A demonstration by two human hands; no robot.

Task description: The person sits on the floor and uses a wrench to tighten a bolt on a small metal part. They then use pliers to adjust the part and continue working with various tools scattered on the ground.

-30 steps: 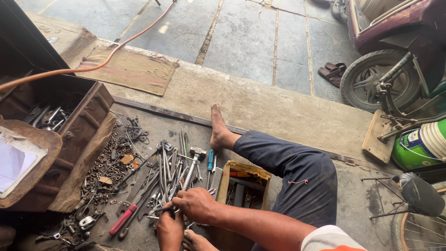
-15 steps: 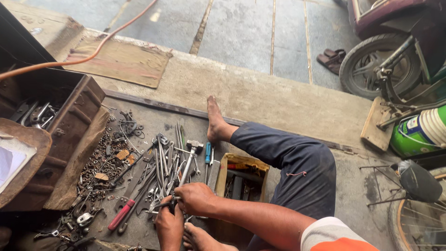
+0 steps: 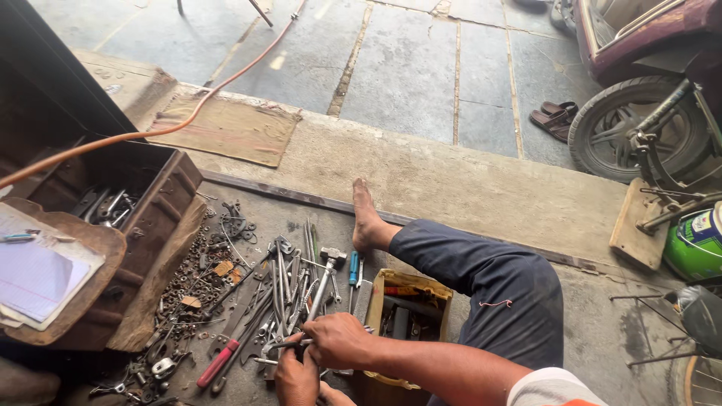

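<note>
I sit on the concrete floor with my bare foot (image 3: pixel 366 218) stretched out. My right hand (image 3: pixel 338 342) is closed over a slim metal tool (image 3: pixel 280 346) at the near end of a pile of spanners (image 3: pixel 289 293). Just below it, my left hand (image 3: pixel 297 380) grips the same tool. A hammer (image 3: pixel 331 259) and a blue-handled screwdriver (image 3: pixel 353 269) lie just beyond my hands. Red-handled pliers (image 3: pixel 218 365) lie to the left.
A yellow box (image 3: pixel 410 282) of tools sits beside my leg. A heap of nuts and bolts (image 3: pixel 188 278) lies left, next to a rusty metal toolbox (image 3: pixel 162 203) and a notebook (image 3: pixel 34 274). An orange hose (image 3: pixel 150 135), a scooter wheel (image 3: pixel 624 135), sandals (image 3: pixel 553 120) and a green can (image 3: pixel 696 244) are around.
Both hands stay together over the near end of the spanner pile, with only small shifts. My head has moved slightly, so the view has slid.
</note>
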